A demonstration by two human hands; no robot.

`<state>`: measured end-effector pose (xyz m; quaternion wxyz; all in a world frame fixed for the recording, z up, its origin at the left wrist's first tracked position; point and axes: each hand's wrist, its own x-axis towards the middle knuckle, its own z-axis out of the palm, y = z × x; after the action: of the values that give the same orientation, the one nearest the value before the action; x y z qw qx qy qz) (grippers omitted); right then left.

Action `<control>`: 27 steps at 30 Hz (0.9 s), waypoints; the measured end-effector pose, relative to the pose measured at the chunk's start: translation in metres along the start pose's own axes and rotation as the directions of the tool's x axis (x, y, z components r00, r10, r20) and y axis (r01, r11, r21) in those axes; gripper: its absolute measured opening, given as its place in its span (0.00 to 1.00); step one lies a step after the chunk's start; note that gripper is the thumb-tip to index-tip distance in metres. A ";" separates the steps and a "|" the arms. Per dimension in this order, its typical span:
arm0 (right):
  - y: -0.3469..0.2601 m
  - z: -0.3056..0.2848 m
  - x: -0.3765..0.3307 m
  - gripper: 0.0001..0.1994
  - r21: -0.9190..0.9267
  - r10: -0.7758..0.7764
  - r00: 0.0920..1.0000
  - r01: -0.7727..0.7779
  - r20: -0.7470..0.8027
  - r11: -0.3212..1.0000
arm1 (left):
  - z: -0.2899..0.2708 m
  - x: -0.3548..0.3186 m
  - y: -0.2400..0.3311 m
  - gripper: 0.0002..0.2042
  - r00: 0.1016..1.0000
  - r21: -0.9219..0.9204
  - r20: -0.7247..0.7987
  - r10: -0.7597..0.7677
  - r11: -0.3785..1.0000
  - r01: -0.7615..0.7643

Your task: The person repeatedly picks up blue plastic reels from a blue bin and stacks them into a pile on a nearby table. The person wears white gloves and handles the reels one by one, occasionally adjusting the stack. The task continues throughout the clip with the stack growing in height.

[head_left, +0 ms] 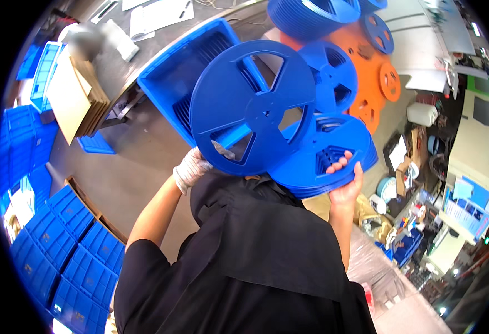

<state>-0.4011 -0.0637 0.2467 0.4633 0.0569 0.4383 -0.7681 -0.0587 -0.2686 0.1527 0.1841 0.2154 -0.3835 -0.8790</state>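
My left hand (193, 168), in a pale glove, grips the lower left rim of a large dark blue reel disc (228, 83), with fingertips showing through one of its cut-outs. The disc is raised and tilted in front of me, partly covering a blue crate (166, 83). My bare right hand (349, 181) is closed on a stack of blue reel discs (294, 167), its fingers through a cut-out and its thumb near the rim. The large disc overlaps this stack's left part. More blue discs (327, 69) lie just beyond it.
Orange reel discs (364, 61) and a tall stack of blue ones (305, 19) sit at the far right. A dark table (144, 55) with papers stands far left. Stacked blue crates (72, 245) fill the lower left. Cardboard sheets (69, 106) lean near the table.
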 end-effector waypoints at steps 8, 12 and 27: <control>0.007 0.002 -0.010 0.19 -0.008 0.005 0.999 -0.005 -0.050 1.000 | -0.028 -0.024 -0.026 0.28 0.979 -0.444 -0.186 -0.087 0.896 -0.005; 0.009 0.005 -0.013 0.17 -0.020 -0.011 0.993 0.008 -0.121 1.000 | -0.044 -0.028 -0.030 0.28 0.966 -0.505 -0.223 -0.133 0.863 0.002; 0.018 -0.005 -0.037 0.16 -0.032 -0.118 0.958 0.113 -0.260 0.993 | -0.134 0.092 -0.050 0.21 0.619 -0.208 -0.762 -0.189 0.977 0.043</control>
<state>-0.3680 -0.0387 0.2509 0.3563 0.1282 0.5048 -0.7758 -0.0745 -0.3610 0.0109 0.2918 0.5815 -0.1756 -0.7388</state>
